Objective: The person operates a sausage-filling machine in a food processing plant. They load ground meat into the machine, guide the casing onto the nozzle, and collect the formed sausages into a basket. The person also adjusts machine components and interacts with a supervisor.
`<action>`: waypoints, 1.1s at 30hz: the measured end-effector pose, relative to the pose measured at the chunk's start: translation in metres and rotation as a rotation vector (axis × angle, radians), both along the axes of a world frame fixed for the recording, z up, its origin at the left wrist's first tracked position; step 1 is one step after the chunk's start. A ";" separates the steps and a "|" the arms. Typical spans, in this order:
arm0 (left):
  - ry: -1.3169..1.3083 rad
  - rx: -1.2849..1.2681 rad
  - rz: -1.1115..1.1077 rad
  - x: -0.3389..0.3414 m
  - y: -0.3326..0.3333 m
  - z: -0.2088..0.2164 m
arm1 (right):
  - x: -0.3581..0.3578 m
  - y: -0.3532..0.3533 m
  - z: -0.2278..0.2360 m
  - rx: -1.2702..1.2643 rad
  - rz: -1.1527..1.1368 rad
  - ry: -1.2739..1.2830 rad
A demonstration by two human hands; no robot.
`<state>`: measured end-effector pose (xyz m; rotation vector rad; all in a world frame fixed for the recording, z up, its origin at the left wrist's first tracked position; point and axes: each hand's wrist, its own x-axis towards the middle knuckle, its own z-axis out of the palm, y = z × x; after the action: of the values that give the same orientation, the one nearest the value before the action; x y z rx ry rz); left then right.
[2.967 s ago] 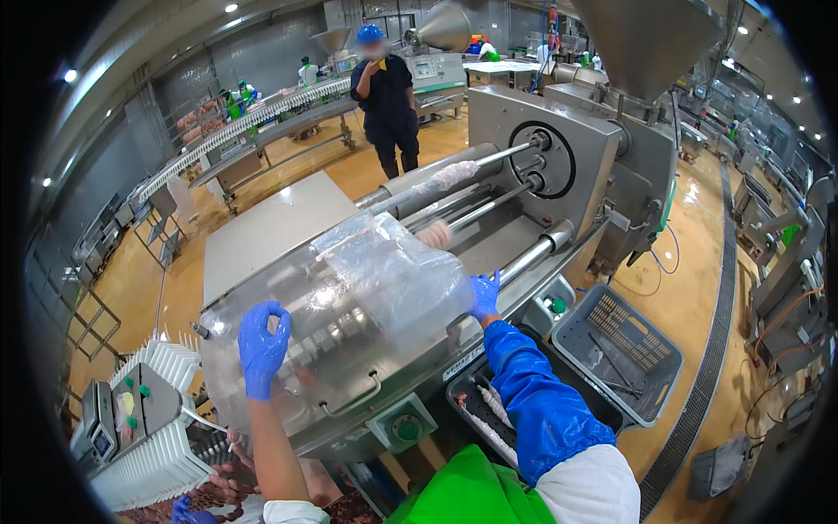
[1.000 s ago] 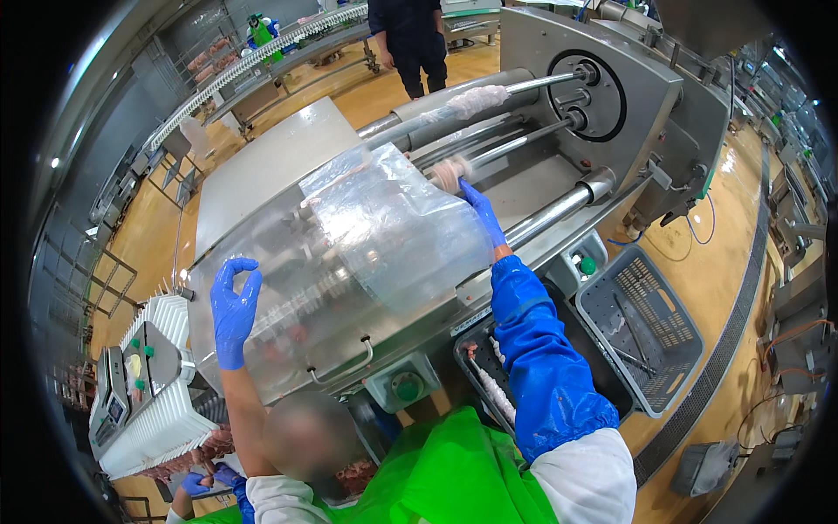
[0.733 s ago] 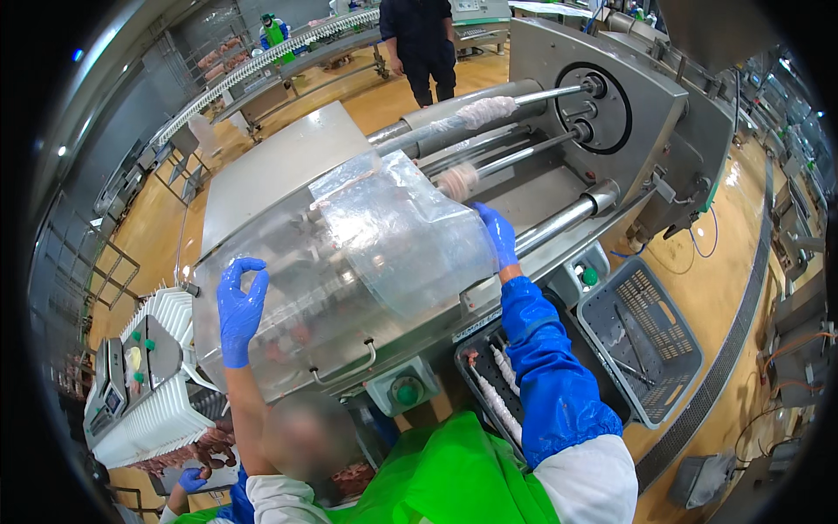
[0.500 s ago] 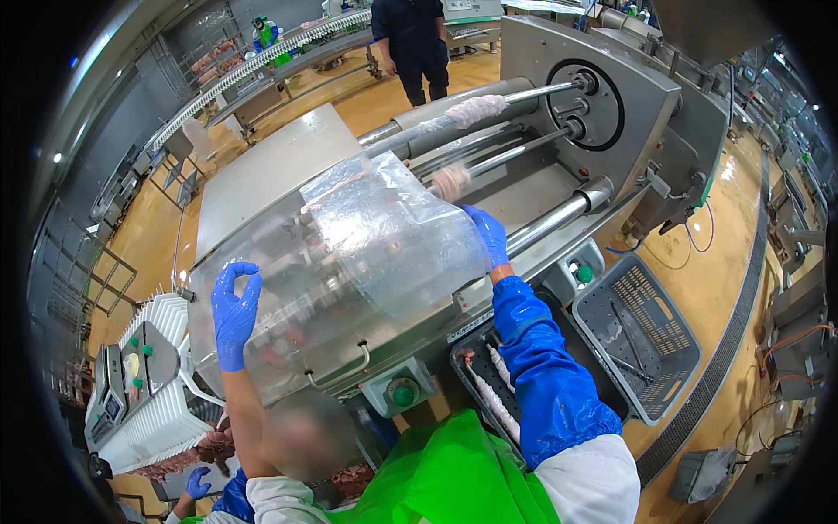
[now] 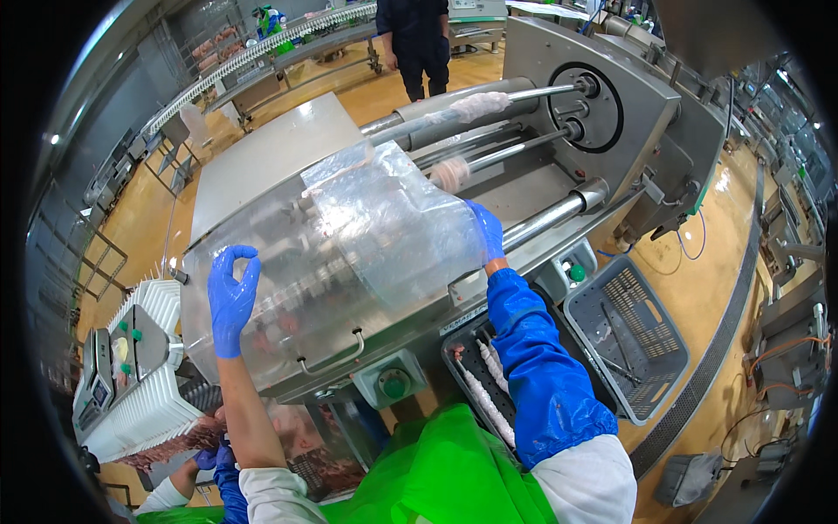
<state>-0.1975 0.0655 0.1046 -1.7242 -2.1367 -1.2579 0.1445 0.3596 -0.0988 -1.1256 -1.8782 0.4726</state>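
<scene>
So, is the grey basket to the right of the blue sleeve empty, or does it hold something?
Not empty: long, thin dark rods lie inside the grey basket, visible over its open top.

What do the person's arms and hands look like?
The left hand and right hand wear snug blue gloves. The right arm has a shiny blue cover, then a white sleeve higher up. The left forearm is bare up to another white sleeve.
</scene>
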 end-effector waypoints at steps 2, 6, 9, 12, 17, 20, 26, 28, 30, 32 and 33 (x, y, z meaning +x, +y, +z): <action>0.001 -0.001 -0.011 0.001 0.001 0.000 | 0.002 0.001 -0.003 0.010 -0.003 -0.013; 0.012 -0.006 0.000 -0.001 0.001 0.000 | 0.001 0.007 -0.008 0.026 0.001 -0.056; 0.019 -0.008 0.009 -0.002 0.001 -0.002 | 0.002 0.009 -0.010 0.017 0.013 -0.029; 0.030 -0.003 0.010 -0.001 0.003 -0.001 | 0.003 0.011 -0.014 0.014 0.012 -0.006; 0.033 0.000 0.007 0.000 0.002 0.000 | 0.002 0.008 -0.007 -0.023 0.005 -0.072; 0.016 -0.013 0.015 0.000 0.001 0.000 | 0.000 0.010 -0.010 -0.033 -0.001 -0.040; -0.052 -0.037 -0.012 -0.001 0.000 0.004 | 0.000 0.004 0.000 0.019 -0.004 -0.021; -0.029 -0.036 -0.019 0.002 0.001 0.005 | 0.002 0.005 -0.003 0.110 -0.027 0.092; 0.006 -0.024 -0.018 -0.002 0.001 0.005 | 0.011 0.002 0.008 0.069 -0.082 0.179; 0.037 -0.008 -0.013 -0.007 0.000 0.002 | 0.040 0.022 0.031 0.139 -0.093 0.344; 0.016 0.012 -0.014 -0.003 0.004 0.004 | 0.070 0.036 0.037 0.215 -0.077 0.458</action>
<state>-0.2001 0.0691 0.1086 -1.7420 -2.1074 -1.2541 0.2149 0.3954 -0.0620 -0.8575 -1.4428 0.4307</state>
